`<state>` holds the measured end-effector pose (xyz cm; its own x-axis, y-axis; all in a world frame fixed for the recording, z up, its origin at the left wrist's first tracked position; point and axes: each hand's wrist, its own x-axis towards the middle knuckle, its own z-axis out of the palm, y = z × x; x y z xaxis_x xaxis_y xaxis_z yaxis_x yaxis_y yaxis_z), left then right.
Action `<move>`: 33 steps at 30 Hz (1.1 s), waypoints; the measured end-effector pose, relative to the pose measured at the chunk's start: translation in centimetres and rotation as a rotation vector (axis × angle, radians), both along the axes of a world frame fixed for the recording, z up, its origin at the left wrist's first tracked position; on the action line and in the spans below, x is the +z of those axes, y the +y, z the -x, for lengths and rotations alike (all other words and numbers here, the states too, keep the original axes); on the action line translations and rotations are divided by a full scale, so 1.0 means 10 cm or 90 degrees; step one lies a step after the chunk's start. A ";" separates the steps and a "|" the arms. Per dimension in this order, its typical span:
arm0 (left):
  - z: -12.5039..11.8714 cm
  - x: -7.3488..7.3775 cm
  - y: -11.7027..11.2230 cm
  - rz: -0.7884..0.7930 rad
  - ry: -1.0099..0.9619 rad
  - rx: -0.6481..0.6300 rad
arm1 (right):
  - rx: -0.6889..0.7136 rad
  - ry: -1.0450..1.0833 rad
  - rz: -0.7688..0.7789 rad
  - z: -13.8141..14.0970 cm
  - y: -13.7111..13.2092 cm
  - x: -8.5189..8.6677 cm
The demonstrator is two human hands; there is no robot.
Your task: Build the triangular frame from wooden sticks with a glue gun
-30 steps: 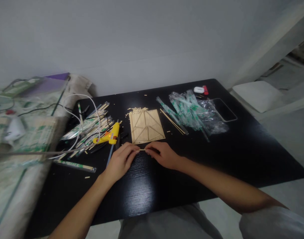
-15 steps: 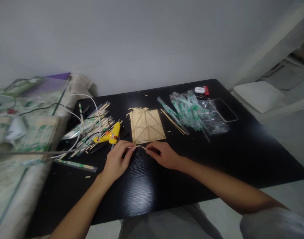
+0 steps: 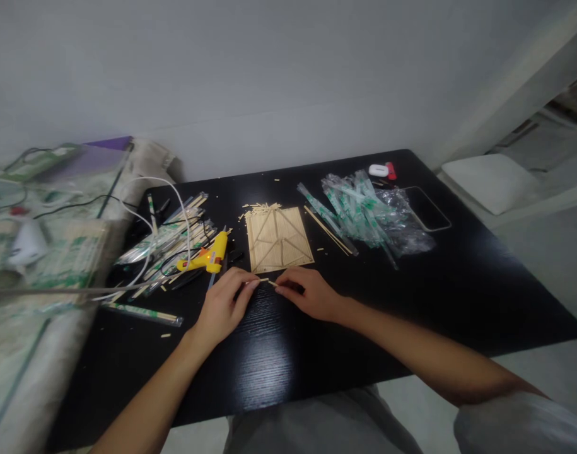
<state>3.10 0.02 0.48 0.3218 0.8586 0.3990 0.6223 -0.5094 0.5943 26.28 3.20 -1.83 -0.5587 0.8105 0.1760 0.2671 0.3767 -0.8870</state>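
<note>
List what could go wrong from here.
1. Burn: the yellow glue gun lies just beyond the left hand. An orange glow shows on it, so it may be powered; a careless reach might meet a hot tip.
2. Lost piece: the left hand and right hand each pinch a short stick. One could slip and vanish among the scraps.

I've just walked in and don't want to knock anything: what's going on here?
Someone's left hand pinches a short wooden piece and the right hand a second piece, their ends close together, just in front of a wooden panel with strips laid across it. A yellow glue gun lies left of the panel, and crumpled plastic wrappers lie to its right.
</note>
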 end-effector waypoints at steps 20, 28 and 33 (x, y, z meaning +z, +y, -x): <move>-0.03 0.02 0.01 0.039 0.062 -0.045 | -0.003 0.016 0.014 0.00 0.00 -0.03; 0.00 -0.01 0.01 0.036 0.054 -0.047 | 0.004 0.013 0.009 0.00 0.01 -0.04; 0.00 -0.01 0.01 0.041 0.044 -0.039 | 0.003 0.018 0.013 0.00 0.01 -0.02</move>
